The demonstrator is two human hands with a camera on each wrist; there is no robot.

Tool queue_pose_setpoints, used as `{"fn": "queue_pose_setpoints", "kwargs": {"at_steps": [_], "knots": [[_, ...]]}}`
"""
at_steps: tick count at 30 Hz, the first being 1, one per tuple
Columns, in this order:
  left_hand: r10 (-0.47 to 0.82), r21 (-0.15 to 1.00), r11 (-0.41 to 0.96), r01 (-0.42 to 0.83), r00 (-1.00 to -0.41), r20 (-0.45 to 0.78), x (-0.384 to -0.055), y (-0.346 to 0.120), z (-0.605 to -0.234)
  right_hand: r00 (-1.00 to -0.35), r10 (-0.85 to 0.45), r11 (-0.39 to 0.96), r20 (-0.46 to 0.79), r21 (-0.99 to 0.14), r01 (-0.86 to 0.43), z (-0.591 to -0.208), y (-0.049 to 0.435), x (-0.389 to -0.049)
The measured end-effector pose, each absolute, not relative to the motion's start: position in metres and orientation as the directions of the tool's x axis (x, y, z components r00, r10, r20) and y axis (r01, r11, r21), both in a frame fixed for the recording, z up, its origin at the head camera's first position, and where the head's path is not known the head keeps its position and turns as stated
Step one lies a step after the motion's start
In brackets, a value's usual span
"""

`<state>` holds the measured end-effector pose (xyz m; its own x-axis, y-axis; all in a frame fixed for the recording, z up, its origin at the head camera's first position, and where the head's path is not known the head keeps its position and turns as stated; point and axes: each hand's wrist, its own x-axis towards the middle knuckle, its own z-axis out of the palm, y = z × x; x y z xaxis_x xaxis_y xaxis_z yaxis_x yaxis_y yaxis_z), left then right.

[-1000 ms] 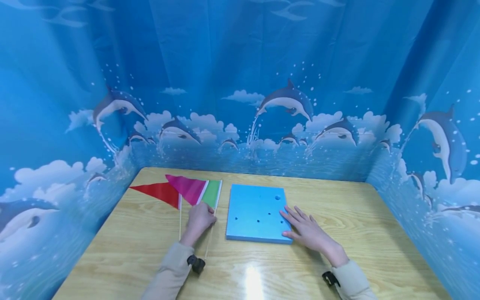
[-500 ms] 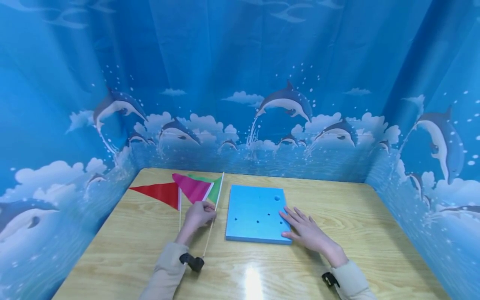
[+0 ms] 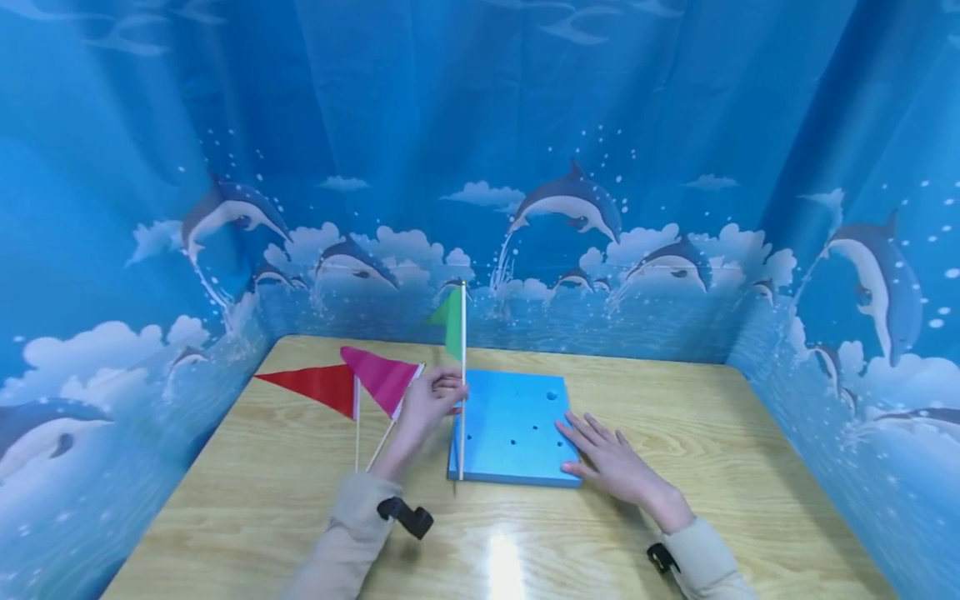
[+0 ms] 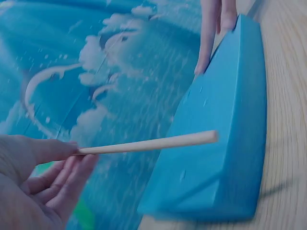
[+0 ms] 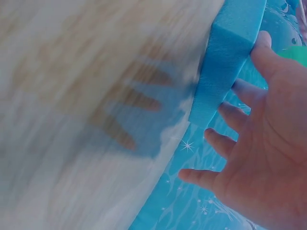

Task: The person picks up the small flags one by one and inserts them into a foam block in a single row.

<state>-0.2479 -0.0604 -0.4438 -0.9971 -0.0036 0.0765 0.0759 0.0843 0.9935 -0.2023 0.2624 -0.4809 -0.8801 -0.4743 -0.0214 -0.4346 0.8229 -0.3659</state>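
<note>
My left hand (image 3: 427, 408) pinches the thin wooden stick of a green pennant flag (image 3: 453, 323), held upright over the left edge of a blue foam block (image 3: 502, 417). In the left wrist view the stick's bare lower end (image 4: 206, 137) hangs above the block's top, apart from it. Several small holes dot that top, with a larger one near the far right corner. My right hand (image 3: 618, 467) has its fingers spread, fingertips resting on the block's right edge. The right wrist view shows those straight fingers (image 5: 252, 93) along the block's side.
Left of the block, a magenta pennant flag (image 3: 381, 379) and a red pennant flag (image 3: 322, 387) lie on the wooden table (image 3: 675, 408), partly behind my left forearm. A blue curtain (image 3: 420, 208) printed with dolphins surrounds the table's back and sides.
My left hand has lifted the green flag off the table, turned it upright and carried it right to the block. The magenta flag has shifted slightly. My right hand stays put.
</note>
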Motion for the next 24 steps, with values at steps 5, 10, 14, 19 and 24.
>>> {"fn": "queue_pose_setpoints", "kwargs": {"at_steps": [5,10,14,19,24], "knots": [[-0.041,0.976,0.022,0.217,-0.975,0.217,-0.253,-0.029,-0.434,-0.879,-0.476,0.827,-0.011,-0.345,-0.444,-0.482,0.262,-0.203],[-0.021,0.935,-0.023,0.355,-0.935,0.355,-0.258,0.004,-0.431,-0.888,-0.460,0.840,-0.021,-0.336,-0.427,-0.482,0.261,-0.204],[0.017,0.916,-0.024,0.401,-0.916,0.401,-0.253,0.027,-0.424,-0.888,-0.460,0.845,-0.014,-0.313,-0.433,-0.482,0.261,-0.203],[0.042,0.904,-0.027,0.427,-0.903,0.428,-0.237,0.049,-0.411,-0.883,-0.469,0.840,0.006,-0.306,-0.448,-0.486,0.263,-0.204],[0.052,0.913,-0.044,0.405,-0.912,0.407,-0.245,0.068,-0.424,-0.881,-0.472,0.841,0.014,-0.291,-0.456,-0.487,0.264,-0.204]]}}
